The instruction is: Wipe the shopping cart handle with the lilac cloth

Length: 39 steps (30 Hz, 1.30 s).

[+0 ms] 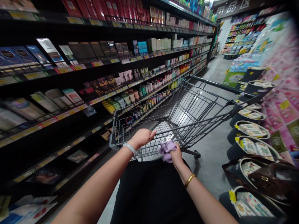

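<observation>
A grey wire shopping cart point(196, 124) stands at an angle right before me, its long handlebar at the far end. My left hand point(142, 137), with a pale bangle at its wrist, is closed around the cart's near top rail. In my right hand point(177, 155) is a crumpled purple cloth point(167, 150), bunched against the outside of the cart's near side. A gold bangle circles that forearm. The basket shows only bare wire, with the floor visible through it.
Shelves of boxed and bottled goods point(126, 81) run along the left. Black buckets point(253, 130) with packs inside line the right, a brown bag point(273, 177) resting over the nearer ones. Pink packages point(285, 109) are piled behind them. Grey aisle floor point(212, 74) stretches beyond the cart.
</observation>
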Available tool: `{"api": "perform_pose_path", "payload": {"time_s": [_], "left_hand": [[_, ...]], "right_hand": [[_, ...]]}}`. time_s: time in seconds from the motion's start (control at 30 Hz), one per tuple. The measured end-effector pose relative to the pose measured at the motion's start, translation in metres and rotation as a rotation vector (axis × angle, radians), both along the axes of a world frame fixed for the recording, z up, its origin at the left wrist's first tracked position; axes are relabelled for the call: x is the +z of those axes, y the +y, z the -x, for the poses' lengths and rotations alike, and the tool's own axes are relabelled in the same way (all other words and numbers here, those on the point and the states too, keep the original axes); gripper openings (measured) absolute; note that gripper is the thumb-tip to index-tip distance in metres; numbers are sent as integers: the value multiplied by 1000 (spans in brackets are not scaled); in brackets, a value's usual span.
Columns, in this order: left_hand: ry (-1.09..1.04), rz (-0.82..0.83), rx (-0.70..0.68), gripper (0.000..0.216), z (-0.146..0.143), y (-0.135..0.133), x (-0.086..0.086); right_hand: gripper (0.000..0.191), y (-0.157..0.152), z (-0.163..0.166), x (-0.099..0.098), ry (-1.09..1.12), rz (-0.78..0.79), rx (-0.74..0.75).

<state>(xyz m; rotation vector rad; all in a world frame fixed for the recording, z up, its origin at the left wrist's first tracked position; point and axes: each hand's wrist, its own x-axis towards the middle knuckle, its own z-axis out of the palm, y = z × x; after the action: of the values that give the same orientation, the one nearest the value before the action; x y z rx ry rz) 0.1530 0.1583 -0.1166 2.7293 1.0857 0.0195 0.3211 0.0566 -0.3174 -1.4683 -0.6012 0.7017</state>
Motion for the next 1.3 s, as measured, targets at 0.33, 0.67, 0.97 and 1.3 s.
{"api": "perform_pose_path", "payload": {"time_s": [0.33,0.67,0.97,1.3], "left_hand": [[99,-12,-36,76,29,-2,12],[-58,-178,53,64,-51,-62,11],[-134,-207,73,62,-59,-65,1],[-101,-206,52,62,-51,-54,0]], "right_hand": [[42,-23,-40,82,-82,-145,-45],[38,-39,-14,68,-286,11,-23],[32,-56,-48,153,-1165,-262,-8],[26,-77,-168,160,-1221,-58,-558]]}}
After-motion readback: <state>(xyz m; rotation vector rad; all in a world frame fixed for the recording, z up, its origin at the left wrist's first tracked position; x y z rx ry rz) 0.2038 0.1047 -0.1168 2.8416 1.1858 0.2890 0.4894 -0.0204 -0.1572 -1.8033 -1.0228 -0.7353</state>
